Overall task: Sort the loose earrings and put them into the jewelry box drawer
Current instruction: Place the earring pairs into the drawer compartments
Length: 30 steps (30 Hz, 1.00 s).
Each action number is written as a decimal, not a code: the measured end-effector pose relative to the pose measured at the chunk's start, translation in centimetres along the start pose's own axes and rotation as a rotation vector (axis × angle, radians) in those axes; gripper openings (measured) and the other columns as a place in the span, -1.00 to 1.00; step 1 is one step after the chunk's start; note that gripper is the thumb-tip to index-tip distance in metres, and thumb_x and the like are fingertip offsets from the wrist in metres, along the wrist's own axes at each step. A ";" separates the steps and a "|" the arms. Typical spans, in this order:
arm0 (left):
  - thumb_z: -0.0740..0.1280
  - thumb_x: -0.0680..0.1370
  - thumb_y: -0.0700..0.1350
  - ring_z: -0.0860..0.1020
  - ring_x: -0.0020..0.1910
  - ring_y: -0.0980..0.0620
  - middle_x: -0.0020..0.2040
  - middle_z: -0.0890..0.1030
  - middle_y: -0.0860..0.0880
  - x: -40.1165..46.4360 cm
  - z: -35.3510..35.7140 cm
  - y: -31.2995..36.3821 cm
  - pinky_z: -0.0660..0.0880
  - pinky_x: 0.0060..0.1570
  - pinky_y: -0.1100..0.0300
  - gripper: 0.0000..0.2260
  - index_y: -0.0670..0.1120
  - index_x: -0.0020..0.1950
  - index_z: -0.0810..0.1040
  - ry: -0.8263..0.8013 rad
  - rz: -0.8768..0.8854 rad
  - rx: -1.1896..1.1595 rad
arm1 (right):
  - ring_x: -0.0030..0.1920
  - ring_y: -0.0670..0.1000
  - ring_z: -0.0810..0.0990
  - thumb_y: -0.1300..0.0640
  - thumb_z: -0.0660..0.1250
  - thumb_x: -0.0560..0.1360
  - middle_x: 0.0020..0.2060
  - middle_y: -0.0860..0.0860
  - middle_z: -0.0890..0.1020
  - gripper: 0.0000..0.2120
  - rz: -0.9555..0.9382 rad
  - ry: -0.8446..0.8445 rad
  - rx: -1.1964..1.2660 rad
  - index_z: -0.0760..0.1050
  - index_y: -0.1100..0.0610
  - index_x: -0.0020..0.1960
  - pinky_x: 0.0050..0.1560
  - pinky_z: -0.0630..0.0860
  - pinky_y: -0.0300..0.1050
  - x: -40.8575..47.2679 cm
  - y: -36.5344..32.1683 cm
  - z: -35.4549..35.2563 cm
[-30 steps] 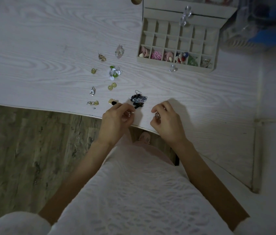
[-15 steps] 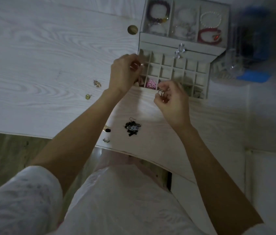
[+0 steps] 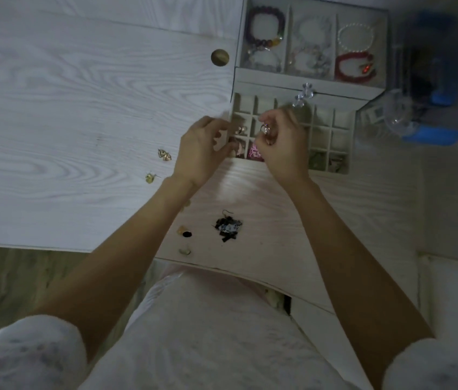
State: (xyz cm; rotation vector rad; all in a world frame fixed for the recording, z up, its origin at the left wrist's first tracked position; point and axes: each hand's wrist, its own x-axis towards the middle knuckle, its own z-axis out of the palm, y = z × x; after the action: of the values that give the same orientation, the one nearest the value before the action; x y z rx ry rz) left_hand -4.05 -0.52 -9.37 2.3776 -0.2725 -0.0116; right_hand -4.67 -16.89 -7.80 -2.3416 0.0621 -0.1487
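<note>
Both hands have closed in over the near-left cells of the drawer since half a second ago. Nearest, a black-and-white dangling earring point(image 3: 228, 228) lies on the pale wood-grain table point(image 3: 67, 114), with small gold and black studs point(image 3: 185, 232) just left of it. Farther left sit two gold loose earrings point(image 3: 164, 154). Beyond, the left hand point(image 3: 202, 153), fingers curled, touches the left wall of the grey gridded jewelry box drawer point(image 3: 332, 136); whether it holds anything I cannot tell. Just right, the right hand point(image 3: 282, 142) pinches a small silvery ring-shaped earring point(image 3: 266, 130) above the cells. Farthest, beaded bracelets point(image 3: 264, 26) fill the top tray.
</note>
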 end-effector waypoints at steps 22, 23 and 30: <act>0.31 0.51 -0.06 0.56 -0.11 0.03 -0.09 0.64 0.06 -10.7 -5.3 0.4 0.50 -0.15 0.14 -0.79 -0.03 0.12 0.57 -0.028 0.044 0.082 | 0.07 0.05 0.45 0.21 0.35 0.44 0.07 0.07 0.52 -0.73 -0.071 -0.349 -0.100 0.51 0.15 0.14 0.02 0.32 -0.26 -12.2 -1.1 0.2; 0.35 0.49 -0.08 0.55 -0.09 0.01 -0.07 0.63 0.04 -11.6 -4.8 0.5 0.49 -0.13 0.14 -0.76 -0.03 0.15 0.56 -0.068 0.051 0.094 | 0.10 0.07 0.43 0.18 0.36 0.43 0.08 0.06 0.51 -0.70 -0.055 -0.369 -0.106 0.50 0.14 0.16 0.02 0.33 -0.22 -13.2 -1.0 0.6; 0.46 0.37 -0.14 0.55 -0.05 -0.12 0.05 0.56 -0.13 -14.0 0.5 0.8 0.52 -0.08 0.05 -0.57 -0.12 0.23 0.52 -0.241 -0.002 0.070 | 0.02 0.11 0.50 0.19 0.41 0.40 0.02 0.10 0.53 -0.72 -0.021 -0.339 -0.117 0.50 0.19 0.10 -0.10 0.51 -0.01 -14.6 -0.5 2.1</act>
State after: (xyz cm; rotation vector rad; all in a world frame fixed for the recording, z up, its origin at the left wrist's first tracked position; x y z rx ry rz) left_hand -17.92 1.35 -10.12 2.4467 -0.3903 -0.2960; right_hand -18.84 -13.75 -10.22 -2.4517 -0.1240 0.2488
